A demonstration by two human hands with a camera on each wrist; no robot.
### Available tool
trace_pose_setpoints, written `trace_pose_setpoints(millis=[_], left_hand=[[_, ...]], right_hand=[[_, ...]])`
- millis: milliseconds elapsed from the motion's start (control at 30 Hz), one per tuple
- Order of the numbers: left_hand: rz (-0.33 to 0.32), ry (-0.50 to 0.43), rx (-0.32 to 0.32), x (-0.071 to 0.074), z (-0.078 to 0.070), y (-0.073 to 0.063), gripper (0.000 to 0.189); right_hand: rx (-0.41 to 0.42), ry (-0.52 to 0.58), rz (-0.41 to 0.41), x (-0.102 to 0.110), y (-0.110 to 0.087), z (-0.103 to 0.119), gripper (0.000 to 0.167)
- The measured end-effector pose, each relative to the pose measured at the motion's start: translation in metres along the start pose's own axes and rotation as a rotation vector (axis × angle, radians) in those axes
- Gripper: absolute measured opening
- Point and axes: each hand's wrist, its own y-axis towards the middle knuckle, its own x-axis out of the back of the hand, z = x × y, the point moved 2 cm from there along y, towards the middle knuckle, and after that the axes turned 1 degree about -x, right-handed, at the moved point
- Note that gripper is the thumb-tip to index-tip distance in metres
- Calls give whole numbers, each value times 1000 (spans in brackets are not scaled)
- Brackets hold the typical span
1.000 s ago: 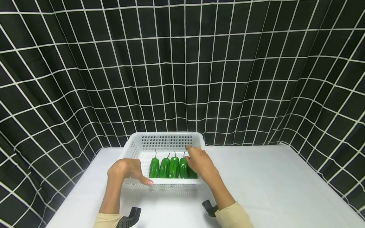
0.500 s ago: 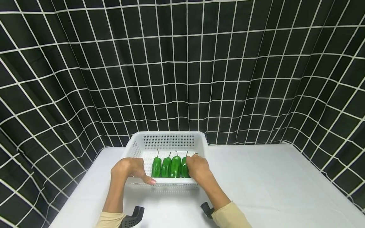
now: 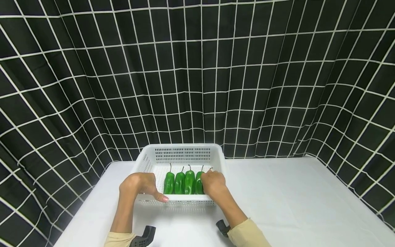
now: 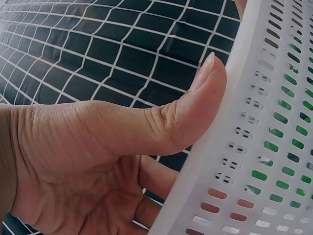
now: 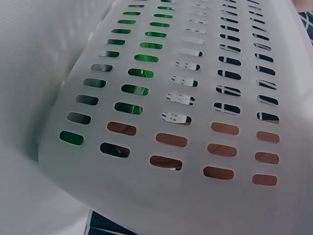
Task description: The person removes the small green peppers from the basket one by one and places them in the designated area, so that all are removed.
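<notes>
- The head view shows a white basket [image 3: 185, 198] standing at the far edge of the white worktop [image 3: 293, 195], left of this edge's middle.
- In the basket, along its front wall, four green peppers [image 3: 189, 182] lie side by side, with their stems toward the back wall; one more stem [image 3: 211, 168] shows just beyond the right hand [image 3: 214, 185].
- The left hand [image 3: 139, 183] is at the basket's left front corner. From the head only its thumb is seen on the front rim; the left wrist view adds that fingers pass behind this wall, so the wall is pinched between them and the thumb.
- The right hand reaches inside the right front corner, and its fingertips are hidden from the head.
- The right wrist view shows, through the slots of the wall, parts of this hand and green patches of the peppers. How far its fingers are spread, and whether they have hold of a pepper, I cannot tell from any view.
</notes>
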Motion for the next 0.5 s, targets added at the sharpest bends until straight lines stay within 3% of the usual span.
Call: trace_pose_setpoints(millis=[500], left_hand=[[-16, 41, 14, -2, 1, 1, 65]], right_hand=[[-17, 21, 8, -4, 4, 2, 22]])
